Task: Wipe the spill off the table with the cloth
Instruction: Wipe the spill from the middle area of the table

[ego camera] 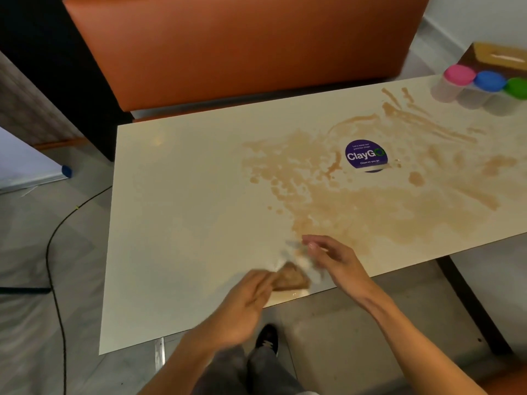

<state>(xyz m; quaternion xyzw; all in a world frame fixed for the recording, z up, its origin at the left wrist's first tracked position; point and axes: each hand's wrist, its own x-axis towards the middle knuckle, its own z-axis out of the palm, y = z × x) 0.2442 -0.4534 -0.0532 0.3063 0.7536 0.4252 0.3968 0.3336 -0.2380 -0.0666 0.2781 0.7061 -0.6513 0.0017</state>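
The cloth (291,277), soaked brown on one side, lies at the near edge of the table (185,223), just short of the spill (356,206). Our left hand (245,303) pinches its corner. Our right hand (333,260) hovers beside it, fingers loose, holding nothing. We should turn up a clean face, then sweep inward from the puddle's edges.

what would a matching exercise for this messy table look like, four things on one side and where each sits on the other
Things:
1. cloth
2. ClayGo sticker
3. pink-lidded container
4. orange bench

Places:
a. beyond the far edge of the table
b. far right corner of the table
c. near edge, at the left hand
d. surrounded by the brown spill

Pairs: 1-c, 2-d, 3-b, 4-a
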